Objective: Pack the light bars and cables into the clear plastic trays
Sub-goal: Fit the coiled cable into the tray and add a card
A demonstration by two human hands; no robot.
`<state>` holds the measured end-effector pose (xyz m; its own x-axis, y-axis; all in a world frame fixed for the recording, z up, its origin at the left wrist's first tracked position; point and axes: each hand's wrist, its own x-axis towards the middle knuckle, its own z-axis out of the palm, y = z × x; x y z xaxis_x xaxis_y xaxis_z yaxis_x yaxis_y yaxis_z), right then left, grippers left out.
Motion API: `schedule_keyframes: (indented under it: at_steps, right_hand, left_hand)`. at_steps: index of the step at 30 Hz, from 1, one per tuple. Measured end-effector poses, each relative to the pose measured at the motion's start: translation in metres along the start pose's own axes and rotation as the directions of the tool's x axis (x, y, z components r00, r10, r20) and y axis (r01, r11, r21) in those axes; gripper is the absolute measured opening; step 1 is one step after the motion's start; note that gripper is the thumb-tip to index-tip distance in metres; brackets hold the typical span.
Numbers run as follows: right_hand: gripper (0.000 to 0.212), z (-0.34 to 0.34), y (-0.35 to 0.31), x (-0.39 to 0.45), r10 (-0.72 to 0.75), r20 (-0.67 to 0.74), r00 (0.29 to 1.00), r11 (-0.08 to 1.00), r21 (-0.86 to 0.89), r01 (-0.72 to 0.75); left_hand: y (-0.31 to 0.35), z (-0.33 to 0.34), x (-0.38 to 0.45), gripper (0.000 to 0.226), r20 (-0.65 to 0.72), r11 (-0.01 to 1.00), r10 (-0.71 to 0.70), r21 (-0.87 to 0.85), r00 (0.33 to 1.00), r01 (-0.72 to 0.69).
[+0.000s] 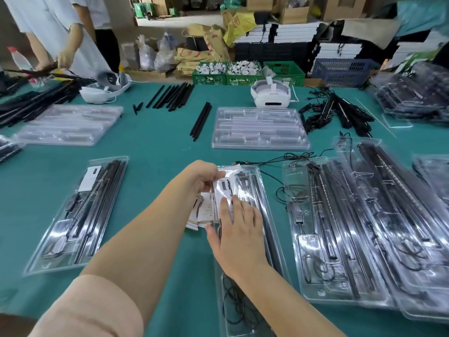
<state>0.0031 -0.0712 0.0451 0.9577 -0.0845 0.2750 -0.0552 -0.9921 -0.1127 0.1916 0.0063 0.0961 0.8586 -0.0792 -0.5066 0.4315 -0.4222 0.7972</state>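
A clear plastic tray (262,190) lies lengthwise in front of me, holding black light bars (263,205) along its right side and a coiled black cable (233,305) at its near end. My left hand (199,177) pinches the top of a white card (222,188) at the tray's upper left. My right hand (237,229) lies flat on the tray, fingers straight, pressing the card's lower part. Loose white leaflets (202,212) stick out beside the tray's left edge.
A filled tray (75,215) lies at the left, and several filled trays (340,227) overlap at the right. Two empty trays (260,128) (68,124) sit farther back, with loose black bars (172,94), cable bundles (335,113) and white headsets (271,94). A person stands at the far left.
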Motion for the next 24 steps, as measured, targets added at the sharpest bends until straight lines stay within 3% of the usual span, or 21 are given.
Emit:
schedule_keyframes:
  at_steps: [9, 13, 24]
  right_hand:
    - [0.071, -0.002, -0.003, 0.002, 0.008, -0.01, 1.0, 0.999, -0.051, -0.009]
    - [0.073, -0.002, -0.005, 0.003, 0.012, -0.002, 1.0, 0.996, -0.084, -0.012]
    - [0.073, 0.003, -0.004, 0.004, -0.01, -0.05, 0.999, 0.998, -0.064, 0.007]
  left_hand:
    - [-0.004, 0.003, 0.0, 0.024, 0.054, 0.988, -0.055, -0.139, 0.997, 0.062]
    - [-0.004, 0.005, -0.003, 0.013, 0.037, 0.986, -0.07, -0.149, 0.997, 0.075]
    - [0.009, 0.006, -0.006, 0.013, -0.033, 0.999, 0.006, -0.049, 0.999, -0.008]
